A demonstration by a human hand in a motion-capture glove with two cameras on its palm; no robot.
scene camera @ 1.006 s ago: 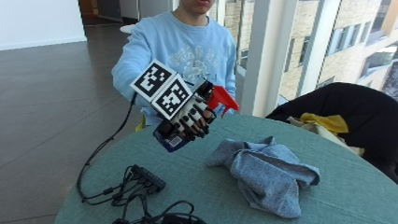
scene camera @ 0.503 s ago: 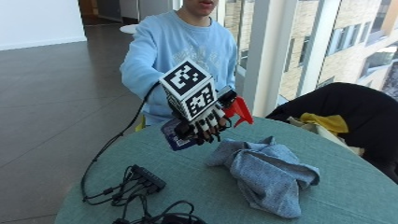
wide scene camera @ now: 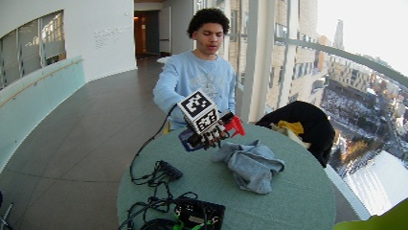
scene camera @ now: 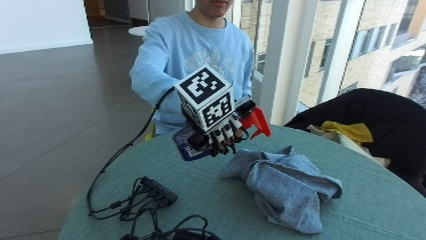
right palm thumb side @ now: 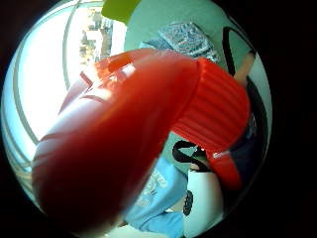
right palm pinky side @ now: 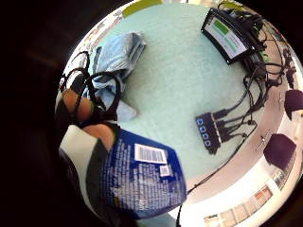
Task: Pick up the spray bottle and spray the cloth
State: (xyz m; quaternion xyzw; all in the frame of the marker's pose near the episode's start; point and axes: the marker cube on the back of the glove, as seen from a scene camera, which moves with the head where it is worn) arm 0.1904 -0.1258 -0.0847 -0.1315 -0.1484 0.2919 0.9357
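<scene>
Broadly, a round green table carries the crumpled grey-blue cloth right of centre. Above its far left part, the gloved right hand curls its fingers round the tilted spray bottle, red nozzle toward the cloth.

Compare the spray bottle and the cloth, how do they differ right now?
The spray bottle is held off the table in the gloved right hand; the cloth lies crumpled on the table, untouched. The bottle is dark blue with a red trigger head; the cloth is plain grey-blue. The bottle is rigid, the cloth soft and folded.
</scene>
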